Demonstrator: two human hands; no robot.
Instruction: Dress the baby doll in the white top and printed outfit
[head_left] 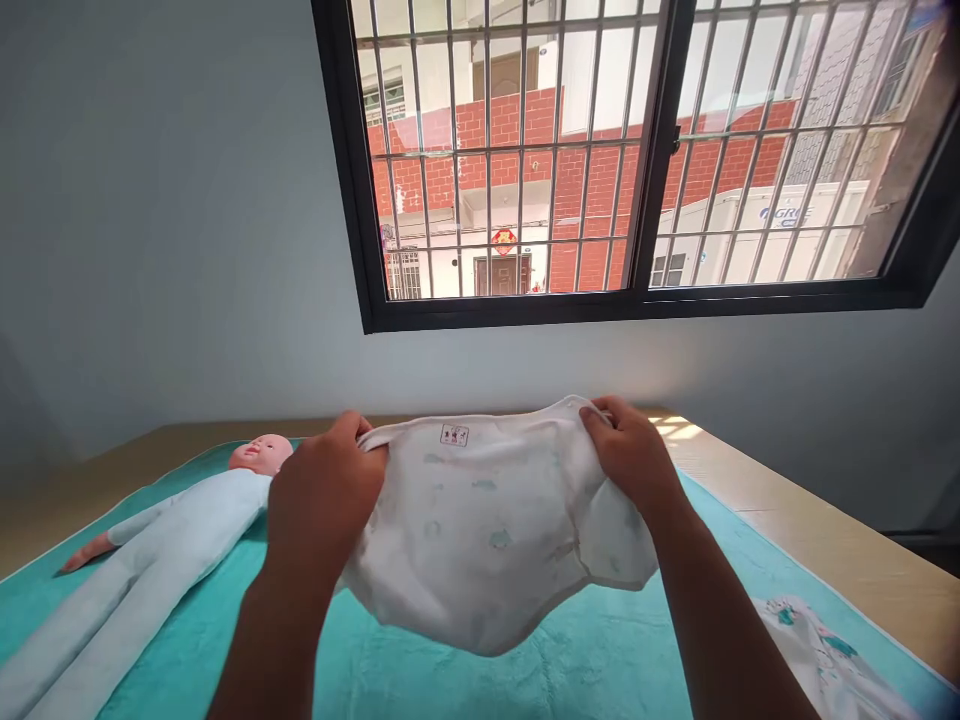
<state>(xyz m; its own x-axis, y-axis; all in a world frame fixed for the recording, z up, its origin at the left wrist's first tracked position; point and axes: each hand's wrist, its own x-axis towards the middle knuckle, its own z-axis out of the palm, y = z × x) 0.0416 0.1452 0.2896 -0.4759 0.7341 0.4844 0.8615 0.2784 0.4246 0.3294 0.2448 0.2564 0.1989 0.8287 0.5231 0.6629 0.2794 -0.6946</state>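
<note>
A white baby garment (480,530) with faint printed figures and a small framed label near its top edge hangs stretched between my two hands. My left hand (330,490) is closed on its upper left corner. At the upper right corner, my right hand (630,450) pinches the cloth, thumb toward me. The garment's lower edge curves down in front of a turquoise blanket (420,690). To the left of my left hand lies a baby doll (172,530) on its back in a pale suit, its head partly behind my hand.
Another white cloth with green prints (817,640) lies at the lower right of the blanket. Wooden table surface (817,510) shows around the blanket's edges. Behind stands a grey wall (187,230) with a black-framed, barred window (510,310).
</note>
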